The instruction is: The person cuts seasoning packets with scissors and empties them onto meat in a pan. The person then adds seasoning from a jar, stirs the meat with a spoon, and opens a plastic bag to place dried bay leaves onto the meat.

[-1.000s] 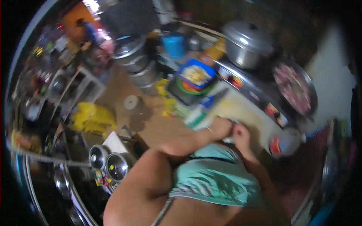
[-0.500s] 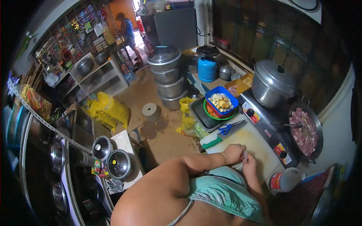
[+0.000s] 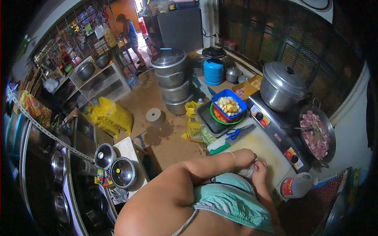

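Observation:
My left hand (image 3: 246, 156), with a bracelet at the wrist, is closed near the front of the white cutting board (image 3: 271, 151). Close beside it, my right hand (image 3: 259, 173) is closed too. Both pinch a crumpled, translucent plastic bag (image 3: 247, 172); its contents are hard to make out. Beyond my left hand, a knife with a green handle (image 3: 220, 147) lies on the board, with blue-handled scissors (image 3: 233, 134) across it. A white tub with a red label (image 3: 296, 186) stands to the right of my right hand.
A two-burner gas stove (image 3: 275, 135) carries a lidded pot (image 3: 284, 84) and a wok of cut meat (image 3: 315, 137) with a utensil in it. Blue and green baskets (image 3: 228, 105) sit on a dark tray (image 3: 206, 124). Another person (image 3: 132, 37) stands far back.
My hands stay together, and my left hand has turned slightly, its fingers tucked in at the bag. More of the bag shows below them. The view has shifted slightly.

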### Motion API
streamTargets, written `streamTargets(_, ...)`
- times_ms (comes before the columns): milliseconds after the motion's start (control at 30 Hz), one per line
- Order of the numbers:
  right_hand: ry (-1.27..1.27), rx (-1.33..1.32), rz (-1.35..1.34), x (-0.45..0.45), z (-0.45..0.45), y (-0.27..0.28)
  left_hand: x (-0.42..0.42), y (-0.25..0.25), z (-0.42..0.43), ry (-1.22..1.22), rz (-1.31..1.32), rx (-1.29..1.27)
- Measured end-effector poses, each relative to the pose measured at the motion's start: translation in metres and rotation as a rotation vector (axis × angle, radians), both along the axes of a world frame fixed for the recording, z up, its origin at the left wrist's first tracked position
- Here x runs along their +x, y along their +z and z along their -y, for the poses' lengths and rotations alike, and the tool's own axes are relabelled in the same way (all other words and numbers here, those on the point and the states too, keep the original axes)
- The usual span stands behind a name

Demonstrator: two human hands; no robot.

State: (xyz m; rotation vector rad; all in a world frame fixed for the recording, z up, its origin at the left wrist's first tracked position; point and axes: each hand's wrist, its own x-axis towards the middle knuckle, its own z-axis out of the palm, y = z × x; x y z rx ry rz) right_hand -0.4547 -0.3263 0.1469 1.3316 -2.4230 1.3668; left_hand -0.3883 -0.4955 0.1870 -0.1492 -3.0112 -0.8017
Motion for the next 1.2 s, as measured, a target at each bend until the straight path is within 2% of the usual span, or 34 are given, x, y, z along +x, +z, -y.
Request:
streamTargets(100, -0.013, 0.019, -0.049, 0.000, 0.003, 0.000, 0.008, 0.012, -0.011, 0.079, 0.024, -0.096)
streamTargets(233, 0.055, 0.003, -0.040, -0.007, 0.004, -0.005, 0.004, -0.025, -0.016, 0.278, -0.062, 0.041)
streamTargets(267, 0.041, -0.060, 0.018, -0.002, 0.007, -0.003, 0.004, -0.021, -0.013, 0.346, -0.021, 0.073)
streamTargets(300, 0.016, -0.041, 0.259, -0.006, 0.005, -0.017, 0.002, -0.023, -0.011, 0.396, -0.030, 0.116)
streamTargets(367, -0.084, -0.006, 0.146, -0.006, 0.003, -0.028, -0.007, -0.038, 0.017, 0.459, -0.029, 0.201)
streamTargets(467, -0.018, -0.118, 0.337, -0.009, 0.000, -0.024, 0.007, -0.013, 0.028, 0.221, -0.074, 0.742)
streamTargets(533, -0.050, -0.147, 0.253, -0.003, 0.001, -0.015, 0.004, -0.014, 0.024, 0.116, 0.024, 0.926)
streamTargets(567, -0.055, -0.139, 0.228, -0.002, 0.002, -0.012, -0.001, -0.025, 0.026, 0.116, 0.148, 0.920)
streamTargets(667, -0.029, -0.151, 0.152, -0.003, 0.003, -0.010, -0.003, -0.014, 0.024, 0.048, 0.093, 0.544)
streamTargets(867, -0.087, -0.137, 0.146, -0.001, 0.004, -0.011, -0.005, -0.002, 0.022, 0.002, 0.117, 0.326)
streamTargets(967, -0.153, -0.076, 0.142, -0.002, 0.003, -0.016, -0.003, -0.007, 0.017, 0.159, 0.208, 0.539)
streamTargets(1033, -0.154, -0.032, 0.120, -0.006, -0.001, -0.014, 0.003, 0.002, 0.009, 0.216, 0.246, 0.771)
streamTargets(1167, -0.157, -0.053, 0.359, -0.003, 0.001, -0.016, 0.008, -0.010, 0.012, 0.213, 0.288, 1.147)
streamTargets(1200, -0.141, -0.076, 0.416, -0.001, 0.002, -0.014, 0.008, -0.012, 0.014, 0.202, 0.267, 1.164)
